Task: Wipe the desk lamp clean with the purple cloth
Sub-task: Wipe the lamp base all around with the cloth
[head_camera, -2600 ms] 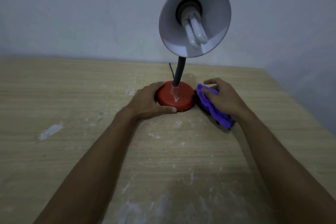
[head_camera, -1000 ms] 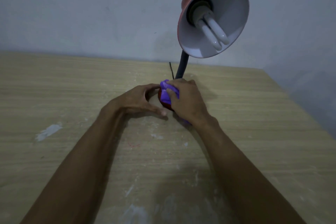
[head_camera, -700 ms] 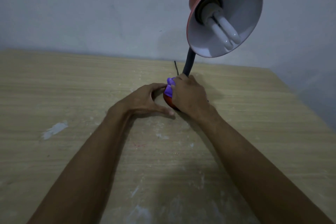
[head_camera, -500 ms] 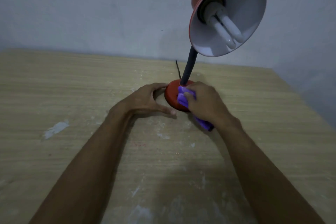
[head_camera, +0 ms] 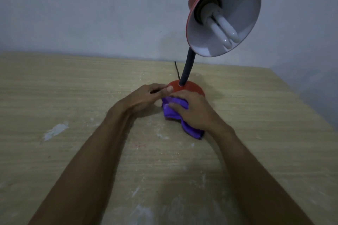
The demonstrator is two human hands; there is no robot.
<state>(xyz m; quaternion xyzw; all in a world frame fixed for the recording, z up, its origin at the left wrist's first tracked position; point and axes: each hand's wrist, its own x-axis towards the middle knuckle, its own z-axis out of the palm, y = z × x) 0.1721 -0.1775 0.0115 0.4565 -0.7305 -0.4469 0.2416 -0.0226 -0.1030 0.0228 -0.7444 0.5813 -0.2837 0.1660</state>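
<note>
The desk lamp stands at the back middle of the wooden table. It has a round red base (head_camera: 192, 88), a black flexible neck (head_camera: 187, 68) and a red shade (head_camera: 223, 16) with a white inside and a bulb, tilted toward me. The purple cloth (head_camera: 173, 113) is bunched against the front of the base, with a tail trailing toward me on the table. My right hand (head_camera: 193, 110) presses down on the cloth and grips it. My left hand (head_camera: 146, 97) rests at the base's left edge, fingertips touching it and steadying the lamp.
The wooden table (head_camera: 54, 97) carries white paint smears (head_camera: 54, 130) and specks. A thin black cord (head_camera: 176, 71) runs from behind the base toward the grey wall. The table's right edge (head_camera: 320, 107) slants away at the right.
My right hand has drawn the cloth from the top of the base down to its front edge and onto the table. The left hand stays at the base.
</note>
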